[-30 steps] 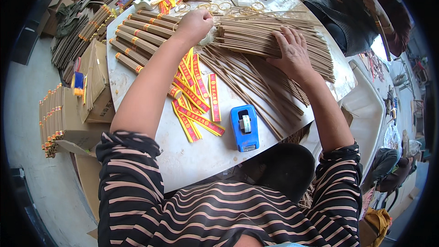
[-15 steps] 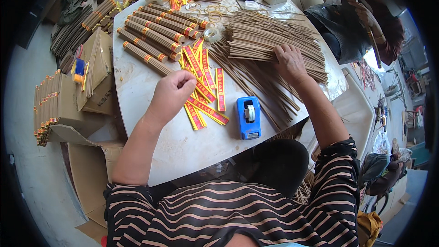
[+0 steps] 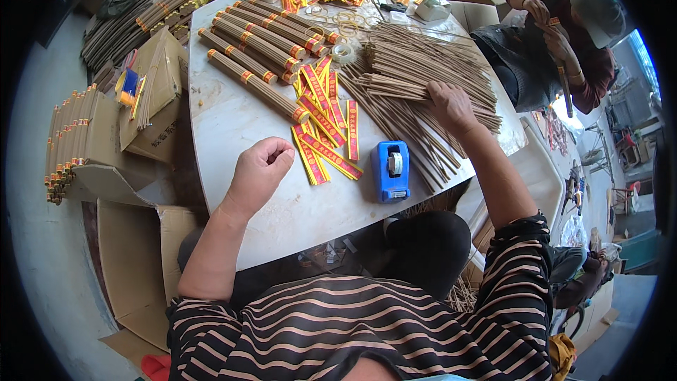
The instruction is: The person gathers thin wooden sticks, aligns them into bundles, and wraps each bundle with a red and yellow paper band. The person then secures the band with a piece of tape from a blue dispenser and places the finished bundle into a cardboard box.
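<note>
My left hand (image 3: pixel 259 175) is held curled over the near left of the table, fingers and thumb drawn together, with nothing showing in them. My right hand (image 3: pixel 452 107) lies on the big heap of loose brown incense sticks (image 3: pixel 430 56). Its fingers close round a small bunch of sticks (image 3: pixel 395 86), whose ends poke out to the left. Between the hands lie red and yellow paper labels (image 3: pixel 352 130) and a blue tape dispenser (image 3: pixel 391 173). Banded incense bundles (image 3: pixel 254 41) are stacked beyond my left hand; the nearest bundle (image 3: pixel 264 88) reaches toward the labels.
Rubber bands (image 3: pixel 350 25), a clear tape roll (image 3: pixel 343 53) and a white tape dispenser (image 3: pixel 433 8) sit at the table's far side. Cardboard boxes (image 3: pixel 134 254) and more bundles (image 3: pixel 70 141) stand at the left. At the far right, another person (image 3: pixel 543 49) handles a bundle.
My left hand has moved back toward me, away from the nearest bundle. My right hand has closed on a small bunch of sticks at the heap's near edge. The view has shifted slightly.
</note>
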{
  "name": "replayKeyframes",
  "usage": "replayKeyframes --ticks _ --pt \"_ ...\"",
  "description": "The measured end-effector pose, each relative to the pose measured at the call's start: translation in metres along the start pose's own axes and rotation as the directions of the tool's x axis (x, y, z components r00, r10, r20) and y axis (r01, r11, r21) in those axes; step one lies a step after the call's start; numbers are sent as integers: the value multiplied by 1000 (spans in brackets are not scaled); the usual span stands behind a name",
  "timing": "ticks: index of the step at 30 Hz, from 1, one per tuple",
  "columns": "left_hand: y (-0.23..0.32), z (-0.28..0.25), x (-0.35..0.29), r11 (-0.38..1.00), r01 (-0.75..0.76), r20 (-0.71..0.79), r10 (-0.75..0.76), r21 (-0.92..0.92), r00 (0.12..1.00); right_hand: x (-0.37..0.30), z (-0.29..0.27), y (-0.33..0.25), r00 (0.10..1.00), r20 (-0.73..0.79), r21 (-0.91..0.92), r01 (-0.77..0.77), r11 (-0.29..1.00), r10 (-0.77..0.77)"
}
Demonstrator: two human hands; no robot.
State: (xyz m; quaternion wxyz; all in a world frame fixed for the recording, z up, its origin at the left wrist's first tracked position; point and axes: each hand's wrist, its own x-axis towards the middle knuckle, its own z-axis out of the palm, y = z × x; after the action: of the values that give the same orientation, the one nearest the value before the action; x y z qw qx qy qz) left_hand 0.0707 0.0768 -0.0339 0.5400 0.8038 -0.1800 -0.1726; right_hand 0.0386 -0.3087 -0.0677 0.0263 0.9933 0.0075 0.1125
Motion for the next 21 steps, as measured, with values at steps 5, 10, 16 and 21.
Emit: replayKeyframes --ticks 5,10,16,21 --pt "-3 -3 -17 999 -37 -14 37 -10 999 0 -14 -5 992 -99 31 84 996 -81" --pt "-3 -10 -33 999 -31 -25 30 -15 999 5 -44 -9 998 -50 165 46 985 -38" --pt "-16 -19 -49 999 -11 -32 9 -39 999 10 -86 -26 960 -116 397 -189 898 253" --pt "-21 -23 -58 997 -10 -36 7 -81 999 22 -124 -23 905 -306 462 -130 877 296"
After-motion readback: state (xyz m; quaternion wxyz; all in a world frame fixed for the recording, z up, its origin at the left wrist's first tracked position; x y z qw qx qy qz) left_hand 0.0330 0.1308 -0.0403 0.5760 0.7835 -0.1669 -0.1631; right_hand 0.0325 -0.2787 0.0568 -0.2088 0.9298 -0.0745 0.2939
